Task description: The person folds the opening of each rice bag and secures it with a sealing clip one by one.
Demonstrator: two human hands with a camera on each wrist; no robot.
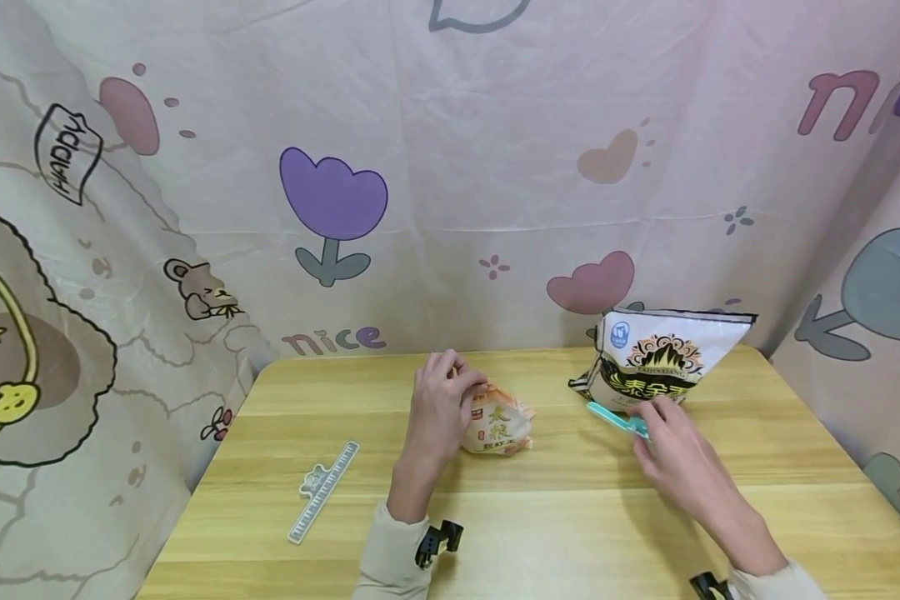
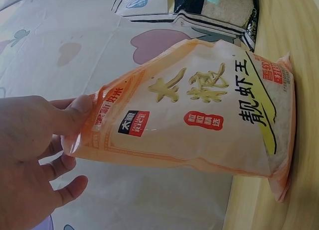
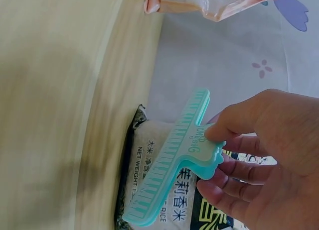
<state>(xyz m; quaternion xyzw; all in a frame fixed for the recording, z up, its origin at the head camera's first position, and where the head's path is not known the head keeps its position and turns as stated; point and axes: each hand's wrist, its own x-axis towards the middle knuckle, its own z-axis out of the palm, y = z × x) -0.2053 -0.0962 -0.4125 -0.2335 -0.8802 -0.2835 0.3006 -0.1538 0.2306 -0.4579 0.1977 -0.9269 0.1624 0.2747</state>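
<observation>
My left hand [image 1: 438, 408] pinches the top edge of an orange-and-white rice bag [image 2: 199, 110], thumb on the near face and fingers behind. The bag stands on the wooden table with its printed side showing in the left wrist view. In my right hand [image 1: 678, 454] is a turquoise bag clip [image 3: 169, 165], held by its scalloped handle between thumb and fingers. Its long bar points away from the fingers. Behind the clip stands a larger white-and-black rice bag [image 1: 660, 354], partly covered by the clip and hand in the right wrist view.
A pale grey bag clip [image 1: 322, 493] lies at the left of the wooden table [image 1: 555, 525]. A printed cloth [image 1: 450, 192] with flowers and hearts hangs along the table's back and sides. Each wrist wears a small black camera mount [image 1: 438, 543].
</observation>
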